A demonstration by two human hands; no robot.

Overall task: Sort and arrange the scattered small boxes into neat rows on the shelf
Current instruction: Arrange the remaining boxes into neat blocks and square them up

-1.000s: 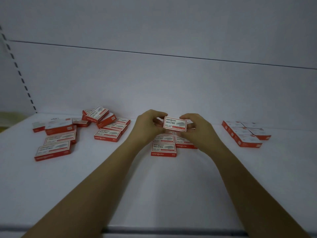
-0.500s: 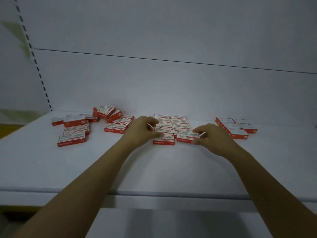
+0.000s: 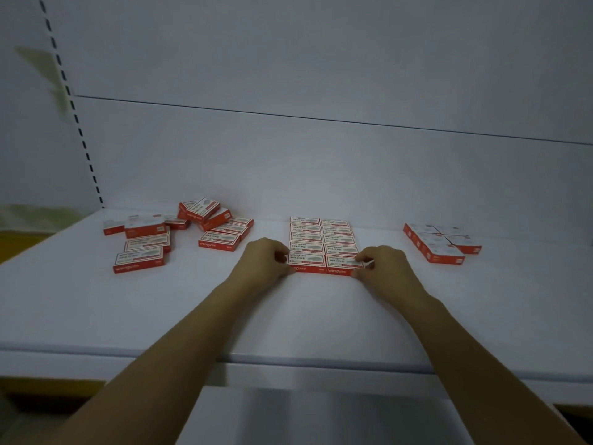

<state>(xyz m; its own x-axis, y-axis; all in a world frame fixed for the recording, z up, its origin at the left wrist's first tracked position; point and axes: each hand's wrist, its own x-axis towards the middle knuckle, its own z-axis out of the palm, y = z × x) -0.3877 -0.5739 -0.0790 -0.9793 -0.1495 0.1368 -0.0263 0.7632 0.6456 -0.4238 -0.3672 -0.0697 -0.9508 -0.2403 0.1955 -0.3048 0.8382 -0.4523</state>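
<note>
Two front boxes [image 3: 307,261] of the tidy block [image 3: 337,239] are pinched by the left hand [image 3: 261,263] and right hand [image 3: 383,268].

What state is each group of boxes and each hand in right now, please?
Middle boxes, aligned in two neat columns.
Left boxes, scattered, some piled.
Right boxes, grouped, angled.
Left hand, pinches front-left box.
Right hand, pinches front-right box.
</note>
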